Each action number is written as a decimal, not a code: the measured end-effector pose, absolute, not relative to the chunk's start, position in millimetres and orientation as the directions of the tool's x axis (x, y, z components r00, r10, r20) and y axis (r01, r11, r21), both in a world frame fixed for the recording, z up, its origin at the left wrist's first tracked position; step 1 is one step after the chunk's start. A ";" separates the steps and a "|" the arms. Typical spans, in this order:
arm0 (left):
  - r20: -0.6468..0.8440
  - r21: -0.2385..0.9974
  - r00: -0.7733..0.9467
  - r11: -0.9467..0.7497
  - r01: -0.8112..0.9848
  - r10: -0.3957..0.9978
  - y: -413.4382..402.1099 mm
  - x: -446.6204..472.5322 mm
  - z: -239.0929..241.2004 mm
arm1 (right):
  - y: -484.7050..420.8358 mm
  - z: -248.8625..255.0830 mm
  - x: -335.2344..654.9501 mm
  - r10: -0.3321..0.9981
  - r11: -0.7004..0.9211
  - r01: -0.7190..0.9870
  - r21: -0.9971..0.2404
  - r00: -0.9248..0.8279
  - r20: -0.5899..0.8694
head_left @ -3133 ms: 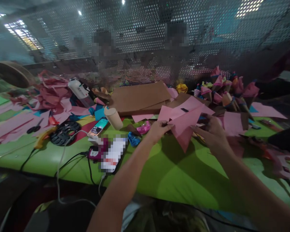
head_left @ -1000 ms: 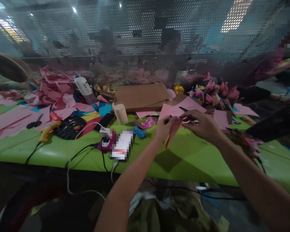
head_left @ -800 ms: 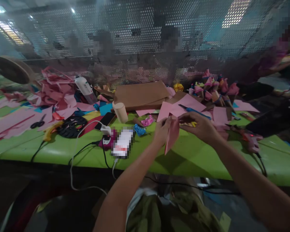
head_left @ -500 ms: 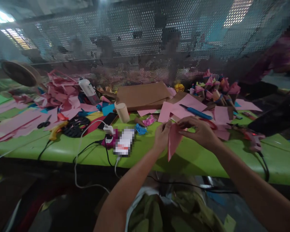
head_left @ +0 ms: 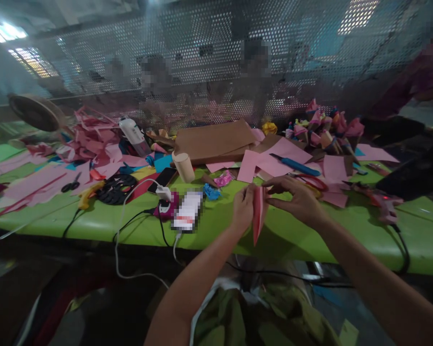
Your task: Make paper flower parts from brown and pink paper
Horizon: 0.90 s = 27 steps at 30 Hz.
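Note:
A folded piece of pink paper (head_left: 259, 216) stands on edge between my two hands, over the front part of the green table (head_left: 216, 235). My left hand (head_left: 243, 207) pinches its left side near the top. On the other side, my right hand (head_left: 292, 194) grips the upper edge between thumb and fingers. The paper's lower end narrows to a point, and a gap shows between its layers. Just beyond the hands lie pink paper sheets (head_left: 248, 166), a blue-handled cutter (head_left: 299, 166) and red-handled scissors (head_left: 313, 182), partly hidden by my right hand.
Left of my hands are a charging phone (head_left: 188, 211), a power socket (head_left: 166, 206) with cables, and a cardboard tube (head_left: 184, 167). A pink glue gun (head_left: 384, 204) lies right, a yellow one (head_left: 90, 194) left. Behind stand a brown box (head_left: 212, 142) and paper flowers (head_left: 321, 127).
The pink paper has turned more edge-on, so its layers now show apart. Both hands keep hold of it. The whole view has shifted slightly.

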<state>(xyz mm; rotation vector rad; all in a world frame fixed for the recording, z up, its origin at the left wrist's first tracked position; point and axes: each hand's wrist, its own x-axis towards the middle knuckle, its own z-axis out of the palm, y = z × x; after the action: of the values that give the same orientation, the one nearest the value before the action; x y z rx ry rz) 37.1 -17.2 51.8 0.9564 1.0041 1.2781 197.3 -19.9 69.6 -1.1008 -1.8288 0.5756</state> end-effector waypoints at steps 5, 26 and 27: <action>-0.034 0.970 0.021 0.039 -0.240 0.999 -12.4 35.9 46.1 | -26.8 73.4 196.2 0.834 0.548 0.474 -0.690 -0.248 0.492; 0.245 0.202 0.439 -0.489 0.849 0.864 -36.3 -25.4 41.9 | -76.9 13.2 244.4 0.904 0.428 0.683 -0.592 -0.315 0.291; 0.249 0.161 0.537 -0.582 0.797 0.806 -41.0 -26.4 41.6 | -77.8 13.6 244.4 0.906 0.423 0.693 -0.584 -0.307 0.292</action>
<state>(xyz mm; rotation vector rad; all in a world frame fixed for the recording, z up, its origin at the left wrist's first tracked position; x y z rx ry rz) -26.4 -41.0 41.6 2.7299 1.4237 0.4655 244.4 -77.8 13.6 -1.3464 -2.0940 0.4716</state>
